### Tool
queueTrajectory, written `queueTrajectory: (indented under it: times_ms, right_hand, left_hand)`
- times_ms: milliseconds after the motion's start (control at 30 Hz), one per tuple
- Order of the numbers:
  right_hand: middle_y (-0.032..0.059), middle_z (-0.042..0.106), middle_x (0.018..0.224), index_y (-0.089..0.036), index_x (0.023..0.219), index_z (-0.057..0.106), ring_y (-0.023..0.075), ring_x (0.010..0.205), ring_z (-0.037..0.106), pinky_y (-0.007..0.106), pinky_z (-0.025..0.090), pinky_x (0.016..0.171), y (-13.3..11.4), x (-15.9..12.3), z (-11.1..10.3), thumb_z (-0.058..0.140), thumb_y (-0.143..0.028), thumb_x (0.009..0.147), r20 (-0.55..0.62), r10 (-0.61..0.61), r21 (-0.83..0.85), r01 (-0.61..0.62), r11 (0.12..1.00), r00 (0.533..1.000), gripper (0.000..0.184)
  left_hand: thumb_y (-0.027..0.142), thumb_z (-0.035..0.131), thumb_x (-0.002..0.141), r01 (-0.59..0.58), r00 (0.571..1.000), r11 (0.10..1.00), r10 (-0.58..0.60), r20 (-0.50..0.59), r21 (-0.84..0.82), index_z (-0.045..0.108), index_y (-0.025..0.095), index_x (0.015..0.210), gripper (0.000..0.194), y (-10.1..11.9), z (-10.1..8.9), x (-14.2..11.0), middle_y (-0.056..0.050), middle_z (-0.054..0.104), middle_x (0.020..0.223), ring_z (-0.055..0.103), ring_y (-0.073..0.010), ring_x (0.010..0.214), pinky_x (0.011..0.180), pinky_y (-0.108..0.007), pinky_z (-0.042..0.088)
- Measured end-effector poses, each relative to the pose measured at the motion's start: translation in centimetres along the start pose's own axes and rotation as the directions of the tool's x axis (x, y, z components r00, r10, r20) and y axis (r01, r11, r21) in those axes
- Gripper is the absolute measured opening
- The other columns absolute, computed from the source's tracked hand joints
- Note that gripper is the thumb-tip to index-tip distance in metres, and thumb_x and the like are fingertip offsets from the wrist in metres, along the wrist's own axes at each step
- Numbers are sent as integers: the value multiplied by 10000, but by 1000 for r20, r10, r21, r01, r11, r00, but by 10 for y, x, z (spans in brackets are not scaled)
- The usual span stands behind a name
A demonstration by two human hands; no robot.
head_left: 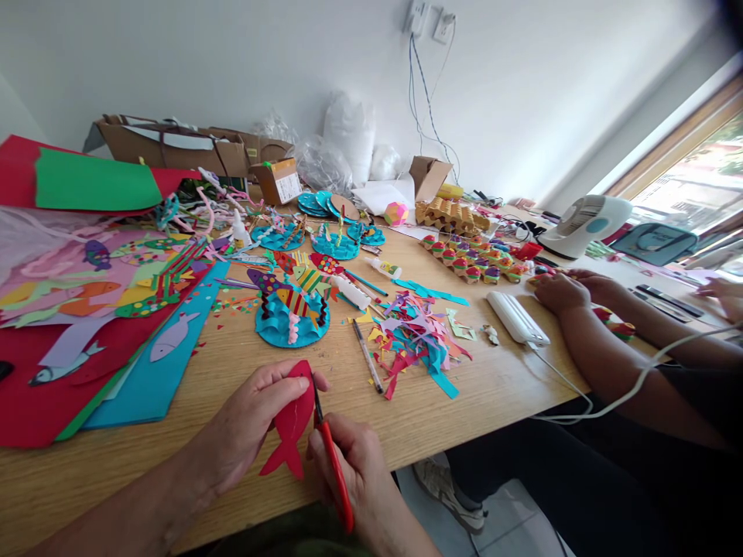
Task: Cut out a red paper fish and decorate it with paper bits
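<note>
My left hand (249, 422) pinches a red fish-shaped cutout (290, 429) above the near edge of the wooden table (232, 387). My right hand (354, 460) grips red-handled scissors (333, 460), whose blades meet the fish's right edge. Just beyond, a blue paper disc (290, 321) carries colourful striped paper fish. A pencil (367, 356) and a heap of coloured paper scraps (415, 340) lie to the right.
Red, blue and pink felt sheets (87, 325) with fish shapes cover the left. Glue bottles, more blue discs and cardboard boxes (174, 143) stand at the back. Another person's arm (604, 340) rests on the right by a white device (516, 317), painted egg trays (473, 259) and a fan (583, 224).
</note>
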State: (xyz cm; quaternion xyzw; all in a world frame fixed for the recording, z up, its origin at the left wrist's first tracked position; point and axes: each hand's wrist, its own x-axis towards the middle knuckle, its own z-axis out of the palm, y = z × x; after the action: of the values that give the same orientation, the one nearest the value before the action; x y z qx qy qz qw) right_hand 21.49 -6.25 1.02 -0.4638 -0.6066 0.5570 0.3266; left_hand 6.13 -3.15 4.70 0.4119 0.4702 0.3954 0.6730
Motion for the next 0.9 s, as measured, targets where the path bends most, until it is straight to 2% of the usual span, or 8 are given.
queueTrajectory:
  times_ms: [200, 400, 900]
  right_hand:
    - [-45, 397, 556, -177, 613, 455, 85, 529, 343, 201, 267, 471, 0, -1, 0, 496, -483, 886, -6, 1, -20, -1, 1000, 1000, 412]
    - [-51, 381, 526, -191, 595, 409, 84, 509, 331, 209, 255, 463, 7, 0, 2, 493, -524, 875, -17, -9, -41, 9, 999, 1000, 443]
    - [-55, 326, 566, -192, 605, 385, 85, 532, 312, 216, 248, 493, -1, -1, 0, 510, -410, 885, -25, -2, -34, 1, 999, 1000, 376]
  left_hand:
    - [372, 612, 754, 28, 1000, 1000, -27, 9, -11, 699, 199, 890, 236, 0, 1, -2, -2, 646, 745, 535, -153, 688, 608, -223, 414]
    - [359, 621, 750, 26, 1000, 1000, -25, 7, -18, 702, 193, 895, 235, 0, 1, -2, 2, 638, 731, 522, -145, 676, 611, -218, 410]
    - [367, 604, 764, 68, 997, 997, -67, 43, -25, 683, 201, 909, 235, -2, 2, -3, 1, 622, 736, 534, -164, 750, 637, -227, 405]
